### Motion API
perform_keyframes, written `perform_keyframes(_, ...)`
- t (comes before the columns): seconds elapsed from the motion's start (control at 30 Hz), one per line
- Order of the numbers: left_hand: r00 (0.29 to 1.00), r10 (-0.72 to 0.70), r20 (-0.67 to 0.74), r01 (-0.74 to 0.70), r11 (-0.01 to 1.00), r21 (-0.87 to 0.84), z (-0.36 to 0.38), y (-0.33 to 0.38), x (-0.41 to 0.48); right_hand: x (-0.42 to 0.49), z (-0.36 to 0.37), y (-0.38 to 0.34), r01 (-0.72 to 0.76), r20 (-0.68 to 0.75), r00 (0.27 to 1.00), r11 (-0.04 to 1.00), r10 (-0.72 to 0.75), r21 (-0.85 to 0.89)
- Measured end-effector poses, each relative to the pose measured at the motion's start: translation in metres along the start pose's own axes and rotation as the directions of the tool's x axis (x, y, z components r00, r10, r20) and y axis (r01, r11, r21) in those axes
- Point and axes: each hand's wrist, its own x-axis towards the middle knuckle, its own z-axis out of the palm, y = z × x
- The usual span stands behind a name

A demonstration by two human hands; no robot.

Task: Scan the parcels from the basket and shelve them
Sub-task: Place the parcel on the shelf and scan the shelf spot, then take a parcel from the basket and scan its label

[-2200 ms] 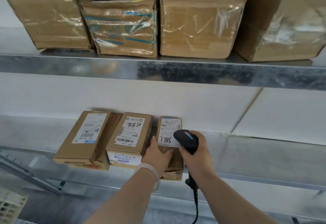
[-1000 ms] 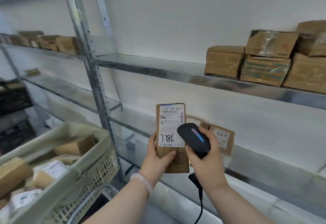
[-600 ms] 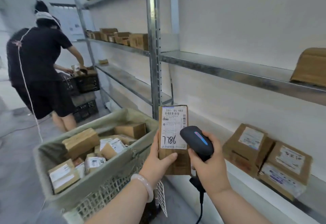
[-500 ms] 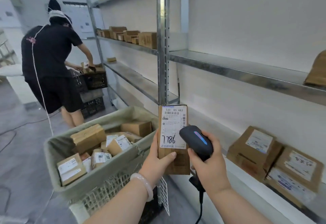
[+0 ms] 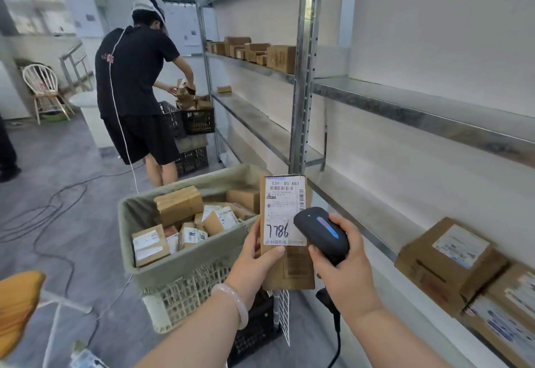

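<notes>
**A:** Which step is this?

**B:** Scanning, I'd judge. The parcel [image 5: 295, 272] is held upright in the air, at the basket [image 5: 185, 263]'s right corner in this view, with its label [image 5: 285, 211] facing the camera. The left hand [image 5: 257, 254] has its grip clamped on the parcel's lower left edge, thumb across the front. The right hand [image 5: 344, 269] has its grip wrapped round the scanner [image 5: 322, 231], whose head overlaps the label's right side.

**A:** And next?

**B:** It needs a clean barcode read, then a free spot on the shelf [image 5: 362, 217], perhaps near the shelved boxes [image 5: 445, 263].

**A:** Anything unclear?

**B:** The scanner's window is hidden, the label's small print is unreadable, and the rightmost boxes are cut off.
</notes>
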Motion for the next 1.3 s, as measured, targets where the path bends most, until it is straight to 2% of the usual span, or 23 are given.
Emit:
perform_keyframes(0.23, 0.997, -0.021, -0.074, 0.019, 0.999, -0.029, 0.007, -0.011, -0.008, -0.004, -0.013, 0.002, 0.001, 0.072, 0.997, 1.000, -0.002, 0.019)
perform_keyframes(0.67, 0.984, 0.007, -0.180, -0.026, 0.994, -0.105, 0.014, -0.028, -0.017, -0.011, -0.022, -0.024, 0.058, 0.213, 0.976, 0.995, -0.038, -0.087)
perform_keyframes(0.93, 0.975, 0.020, -0.220, -0.053, 0.988, -0.147, 0.016, -0.036, -0.019, -0.022, -0.025, -0.035, 0.066, 0.205, 0.978, 0.991, -0.040, -0.120)
perform_keyframes(1.3, 0.961, -0.008, -0.277, -0.026, 0.993, -0.117, 0.018, -0.052, -0.014, -0.024, -0.046, -0.048, 0.020, 0.250, 0.968, 0.983, 0.027, -0.184)
